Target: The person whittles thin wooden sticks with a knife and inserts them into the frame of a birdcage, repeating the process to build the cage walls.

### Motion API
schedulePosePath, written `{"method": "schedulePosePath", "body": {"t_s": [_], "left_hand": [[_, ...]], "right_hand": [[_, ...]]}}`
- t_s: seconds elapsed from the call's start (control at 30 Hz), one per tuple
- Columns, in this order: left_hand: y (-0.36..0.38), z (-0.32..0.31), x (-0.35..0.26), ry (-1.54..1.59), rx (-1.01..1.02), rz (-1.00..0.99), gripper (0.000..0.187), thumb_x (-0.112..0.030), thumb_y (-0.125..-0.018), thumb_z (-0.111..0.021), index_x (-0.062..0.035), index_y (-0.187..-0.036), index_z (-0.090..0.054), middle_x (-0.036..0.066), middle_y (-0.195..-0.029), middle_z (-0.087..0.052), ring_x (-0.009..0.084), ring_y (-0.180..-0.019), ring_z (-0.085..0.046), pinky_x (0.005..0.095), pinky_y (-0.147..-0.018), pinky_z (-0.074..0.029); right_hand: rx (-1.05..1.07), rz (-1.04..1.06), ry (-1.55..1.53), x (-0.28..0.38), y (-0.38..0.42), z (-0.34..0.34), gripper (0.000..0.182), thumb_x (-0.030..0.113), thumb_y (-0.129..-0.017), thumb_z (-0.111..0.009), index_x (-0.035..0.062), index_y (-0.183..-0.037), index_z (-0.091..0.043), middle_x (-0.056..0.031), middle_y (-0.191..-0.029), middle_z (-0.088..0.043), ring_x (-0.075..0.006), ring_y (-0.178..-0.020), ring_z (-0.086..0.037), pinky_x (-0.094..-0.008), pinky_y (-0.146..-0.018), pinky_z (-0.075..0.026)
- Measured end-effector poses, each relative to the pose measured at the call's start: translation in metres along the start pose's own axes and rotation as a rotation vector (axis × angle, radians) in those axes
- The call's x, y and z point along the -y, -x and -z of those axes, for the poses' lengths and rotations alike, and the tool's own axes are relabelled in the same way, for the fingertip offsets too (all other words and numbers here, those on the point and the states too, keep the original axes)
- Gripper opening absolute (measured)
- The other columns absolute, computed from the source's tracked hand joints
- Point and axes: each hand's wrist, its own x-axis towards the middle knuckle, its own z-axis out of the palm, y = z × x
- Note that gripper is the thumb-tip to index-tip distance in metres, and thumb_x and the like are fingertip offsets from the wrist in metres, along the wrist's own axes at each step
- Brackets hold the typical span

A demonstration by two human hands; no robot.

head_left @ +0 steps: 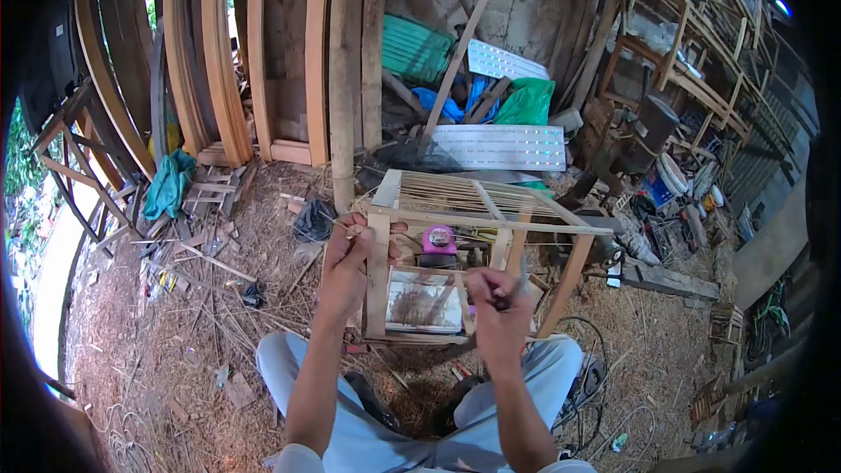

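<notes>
A small frame of pale wood (377, 285) stands between my knees, with thin cane-like strips (438, 197) running across its top. My left hand (349, 250) is closed around its near left corner post, thumb in front and fingertips showing on the far side. A thin strip end sticks out by that thumb. My right hand (501, 302) is a fist in front of the frame's right half. Something dark shows in its grip and a blurred greyish shape rises beside it; I cannot make out what it is. Through the frame appear a pink and black object (439, 242) and a stained whitish panel (424, 305).
Curved wooden pieces (219, 61) lean at the left, near a teal cloth (170, 184). White perforated panels (499, 147) and green sheeting (527, 102) lie behind the frame. Wood scraps and shavings cover the ground. A black cable (598, 403) lies by my right knee; a beam (670, 280) lies right.
</notes>
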Motion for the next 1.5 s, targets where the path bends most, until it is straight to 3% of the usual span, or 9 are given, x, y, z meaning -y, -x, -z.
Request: {"method": "schedulePosePath", "body": {"t_s": [0.03,0.13,0.23,0.47,0.97,1.13,1.3,1.43,1.5], "left_hand": [[-0.004,-0.001,0.001,-0.046,-0.012,-0.002,0.012,-0.015,-0.097,-0.043,-0.0097,-0.107,-0.037,0.019,-0.105,-0.061,0.0188,-0.075,-0.062,0.0303,-0.067,-0.051],[-0.011,-0.008,0.003,-0.118,-0.012,-0.027,0.011,-0.015,-0.098,-0.043,-0.0102,-0.106,-0.037,0.017,-0.102,-0.062,0.0180,-0.072,-0.060,0.0285,-0.065,-0.049],[-0.015,-0.010,0.009,-0.202,-0.007,-0.060,0.011,-0.016,-0.098,-0.043,-0.0106,-0.106,-0.037,0.014,-0.099,-0.061,0.0168,-0.069,-0.058,0.0274,-0.064,-0.048],[-0.014,-0.012,0.009,-0.166,-0.050,-0.033,0.010,-0.016,-0.098,-0.043,-0.0103,-0.105,-0.040,0.010,-0.094,-0.060,0.0159,-0.069,-0.057,0.0279,-0.064,-0.048],[-0.036,-0.002,0.018,-0.156,-0.021,-0.076,0.015,-0.019,-0.096,-0.048,-0.0084,-0.105,-0.041,0.011,-0.095,-0.062,0.0163,-0.072,-0.057,0.0292,-0.066,-0.049],[-0.032,-0.002,0.012,-0.146,-0.040,-0.078,0.017,-0.019,-0.096,-0.050,-0.0081,-0.106,-0.041,0.011,-0.095,-0.063,0.0160,-0.072,-0.058,0.0294,-0.065,-0.048],[-0.033,-0.017,0.007,-0.185,0.062,-0.009,0.019,-0.020,-0.096,-0.049,-0.0069,-0.108,-0.042,0.012,-0.099,-0.063,0.0158,-0.074,-0.059,0.0286,-0.068,-0.048],[-0.038,-0.017,0.009,-0.164,0.054,0.061,0.016,-0.018,-0.097,-0.044,-0.0071,-0.109,-0.040,0.013,-0.102,-0.063,0.0156,-0.075,-0.059,0.0280,-0.069,-0.049],[-0.042,-0.018,0.007,-0.156,0.049,0.099,0.014,-0.015,-0.098,-0.041,-0.0072,-0.110,-0.039,0.012,-0.104,-0.064,0.0153,-0.075,-0.059,0.0276,-0.068,-0.049]], "right_hand": [[-0.097,0.303,0.182,0.005,-0.004,0.009,0.020,0.017,-0.083,-0.068,0.0041,-0.098,-0.066,-0.0009,-0.075,-0.056,-0.0082,-0.053,-0.045,-0.0230,-0.046,-0.034],[0.083,0.580,0.473,0.011,-0.037,0.008,0.021,0.008,-0.080,-0.064,0.0074,-0.101,-0.065,-0.0053,-0.085,-0.054,-0.0162,-0.059,-0.058,-0.0302,-0.050,-0.046],[0.167,0.690,0.696,0.008,-0.051,0.001,0.030,0.005,-0.071,-0.067,0.0127,-0.101,-0.068,-0.0017,-0.089,-0.052,-0.0186,-0.059,-0.055,-0.0298,-0.053,-0.041],[0.239,0.734,0.749,0.001,-0.059,-0.011,0.030,0.004,-0.070,-0.067,0.0124,-0.099,-0.069,-0.0006,-0.089,-0.048,-0.0162,-0.065,-0.057,-0.0365,-0.054,-0.041],[0.365,0.704,0.831,0.002,-0.075,0.016,0.017,0.005,-0.075,-0.060,0.0046,-0.091,-0.065,-0.0070,-0.100,-0.050,-0.0271,-0.070,-0.063,-0.0415,-0.058,-0.050],[0.086,0.626,0.556,0.017,-0.070,0.066,0.020,0.003,-0.079,-0.063,0.0066,-0.099,-0.065,-0.0080,-0.096,-0.058,-0.0248,-0.065,-0.061,-0.0360,-0.053,-0.048],[-0.121,0.420,0.130,0.030,-0.073,0.094,0.008,0.007,-0.081,-0.067,0.0034,-0.087,-0.069,-0.0068,-0.077,-0.058,-0.0137,-0.062,-0.053,-0.0255,-0.053,-0.040],[0.201,0.292,0.595,0.078,-0.069,0.119,0.013,0.009,-0.079,-0.068,0.0050,-0.090,-0.068,-0.0075,-0.081,-0.057,-0.0184,-0.067,-0.059,-0.0307,-0.057,-0.045],[0.211,0.417,0.745,0.044,-0.068,0.116,0.013,0.009,-0.077,-0.068,0.0068,-0.091,-0.069,-0.0064,-0.084,-0.056,-0.0199,-0.068,-0.060,-0.0320,-0.058,-0.047]]}}
